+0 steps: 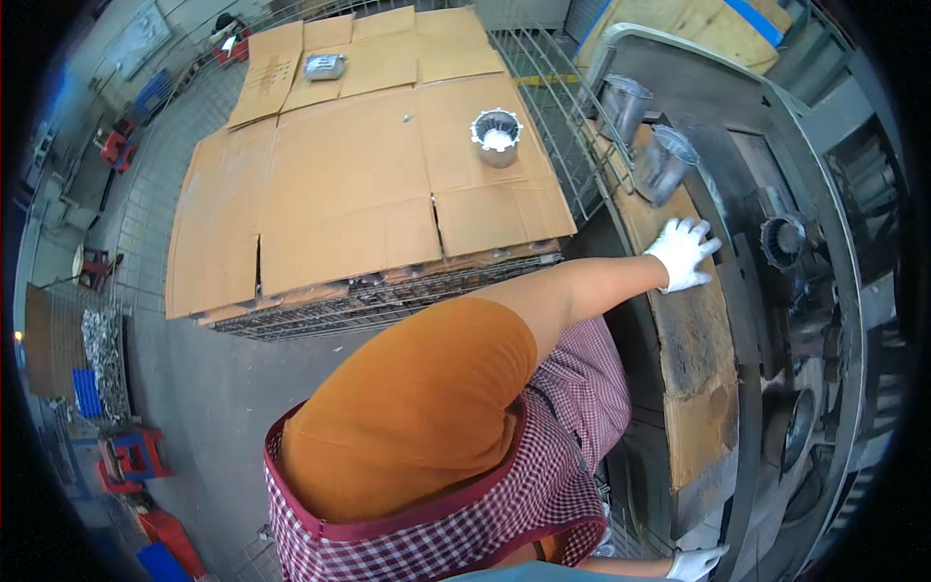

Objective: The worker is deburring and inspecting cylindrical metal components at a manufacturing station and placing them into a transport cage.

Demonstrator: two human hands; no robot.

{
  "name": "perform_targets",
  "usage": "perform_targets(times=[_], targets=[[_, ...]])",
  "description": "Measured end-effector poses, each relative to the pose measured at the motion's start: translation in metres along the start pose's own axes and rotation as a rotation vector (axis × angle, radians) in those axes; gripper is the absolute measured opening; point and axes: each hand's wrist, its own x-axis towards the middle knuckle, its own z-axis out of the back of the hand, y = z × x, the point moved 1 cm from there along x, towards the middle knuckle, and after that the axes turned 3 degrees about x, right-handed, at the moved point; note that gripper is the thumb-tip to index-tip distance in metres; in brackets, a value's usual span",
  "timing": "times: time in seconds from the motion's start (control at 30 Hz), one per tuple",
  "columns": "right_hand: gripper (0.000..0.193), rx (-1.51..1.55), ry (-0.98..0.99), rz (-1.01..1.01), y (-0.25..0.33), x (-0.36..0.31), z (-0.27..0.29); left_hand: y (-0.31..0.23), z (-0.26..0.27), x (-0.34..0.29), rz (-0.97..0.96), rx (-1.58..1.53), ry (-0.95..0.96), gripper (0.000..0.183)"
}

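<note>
My left hand (683, 255), in a white glove, rests on a worn, stained board (693, 339) along the front of a grey metal machine. Its fingers are spread and nothing is in them. Just beyond it on the board stand two silver metal cylinders, a nearer cylinder (666, 163) and a farther cylinder (626, 105). At the lower edge my right hand (696, 564), also gloved in white, reaches toward the machine. Its fingers look stretched out, with the hand partly cut off. Inside the machine sits a round toothed metal part (784, 240).
Left of me, flattened cardboard (339, 194) covers a wire cage (388, 303). On it are a silver toothed cylinder (497, 138) and a small grey packet (325, 67). The machine's raised metal frame (853, 320) borders the work area. Red stools (136, 456) stand far left.
</note>
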Motion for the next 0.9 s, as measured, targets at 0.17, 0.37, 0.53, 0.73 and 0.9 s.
perform_targets(times=[0.17,0.37,0.53,0.73,0.9], targets=[[0.018,0.012,-0.081,0.061,0.004,0.003,0.004,0.000,0.011,-0.004,0.016,0.038,-0.059,0.061],[0.018,0.088,-0.089,0.079,0.006,0.007,0.008,0.002,-0.004,-0.003,-0.006,0.129,-0.082,0.047],[0.014,0.090,-0.070,0.026,-0.002,0.002,-0.002,-0.001,0.000,0.001,0.039,0.154,0.272,0.044],[0.013,0.175,-0.098,-0.007,0.000,0.005,0.000,0.000,-0.001,0.001,0.031,0.113,0.132,0.041],[0.012,0.083,-0.030,-0.046,0.017,0.013,0.017,-0.001,0.009,-0.002,-0.029,-0.036,-0.074,0.034]])
